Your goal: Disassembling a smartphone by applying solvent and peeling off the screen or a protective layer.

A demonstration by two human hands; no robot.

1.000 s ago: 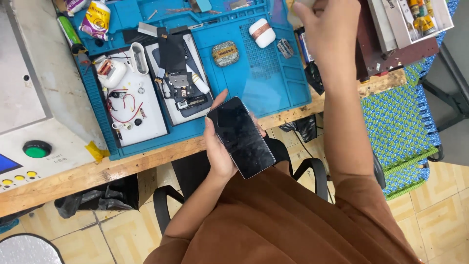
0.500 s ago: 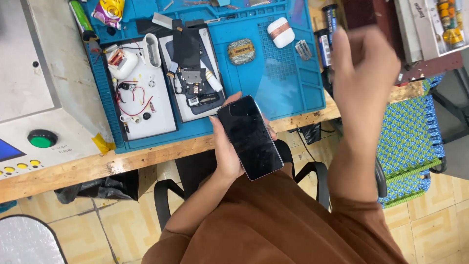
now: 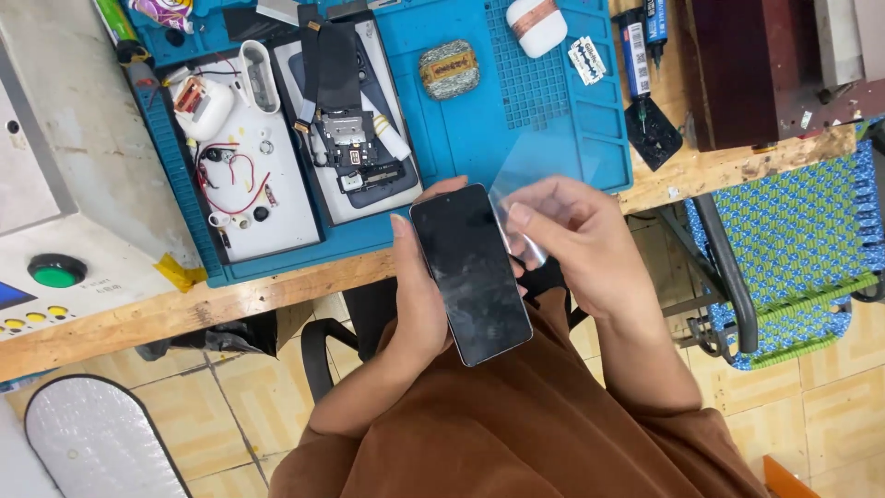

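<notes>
My left hand cradles a black smartphone, screen up, just in front of the wooden bench edge. My right hand pinches a clear, thin plastic film by its lower end; the sheet rises over the blue mat beside the phone's upper right corner. Film and phone look slightly apart. A brown garment covers my lap below both hands.
A blue work mat on the bench carries a disassembled phone on a white tray, loose small parts with red wires, a wire-wool pad and a white case. A machine with a green button sits left, a woven chair right.
My right hand came down from the upper right shelf area to beside the phone, now holding a clear film. The left hand kept the phone steady.
</notes>
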